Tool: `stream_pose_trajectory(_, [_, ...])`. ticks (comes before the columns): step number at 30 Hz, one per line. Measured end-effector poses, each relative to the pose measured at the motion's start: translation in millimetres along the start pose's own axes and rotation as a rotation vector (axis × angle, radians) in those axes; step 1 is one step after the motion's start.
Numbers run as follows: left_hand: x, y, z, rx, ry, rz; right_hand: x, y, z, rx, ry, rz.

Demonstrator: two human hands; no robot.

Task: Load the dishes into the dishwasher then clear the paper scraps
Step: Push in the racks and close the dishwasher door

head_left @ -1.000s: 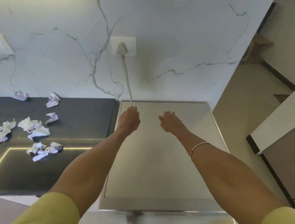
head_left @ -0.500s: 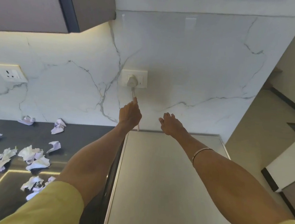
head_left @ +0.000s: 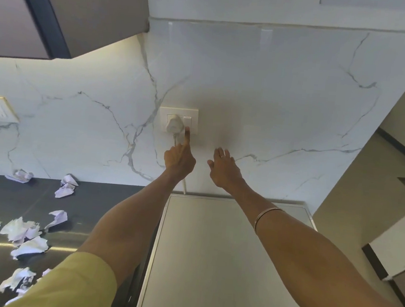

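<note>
I have the left hand (head_left: 180, 158) up at the wall socket plate (head_left: 178, 120), index finger straight out with its tip at the lower edge of the rocker switch (head_left: 187, 120), other fingers curled in and holding nothing; I can't tell if the tip is actually pressing. Right hand (head_left: 224, 171) hangs just beside it, lower and to the right, fingers loosely spread, empty, off the wall. The switch sits straight ahead and slightly above the left fingertip, just right of the white plug (head_left: 173, 126), so left is clearly the nearer hand. The plug's cable (head_left: 184, 186) drops down behind the steel-topped dishwasher (head_left: 211, 264) directly under both forearms. My read: powering the machine, dishes done or hidden. Paper scraps (head_left: 24, 235) lie well to the left on the dark bench (head_left: 89, 202), left-arm side, untouched.
</note>
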State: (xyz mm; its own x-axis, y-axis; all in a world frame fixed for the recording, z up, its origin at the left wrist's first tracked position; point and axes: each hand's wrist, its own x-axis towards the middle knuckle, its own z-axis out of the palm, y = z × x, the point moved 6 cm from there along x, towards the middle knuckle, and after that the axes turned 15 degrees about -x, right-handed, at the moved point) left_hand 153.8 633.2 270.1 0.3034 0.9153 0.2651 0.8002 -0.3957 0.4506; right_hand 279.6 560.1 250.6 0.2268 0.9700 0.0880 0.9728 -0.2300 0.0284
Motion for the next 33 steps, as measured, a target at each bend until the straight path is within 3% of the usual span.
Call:
stream_pose_trajectory(5, [3, -6, 4, -0.051, -0.086, -0.057, 7, 5, 2, -0.016, 0.001, -0.001])
stream_pose_trajectory(14, [-26, -16, -3, -0.054, -0.101, 0.071, -19, 3, -9, -0.032, -0.027, 0.018])
stream_pose_trajectory(23, [-67, -11, -30, -0.224, 0.102, 0.246, -54, -3, -25, -0.068, -0.004, 0.033])
stream_pose_trajectory(26, [-85, -6, -38, -0.193, 0.097, 0.310, -69, -9, -27, -0.060, -0.001, 0.041])
stream_pose_trajectory(33, [-122, -16, -31, -0.192, 0.008, 0.258, -111, -16, -20, -0.040, -0.003, 0.085])
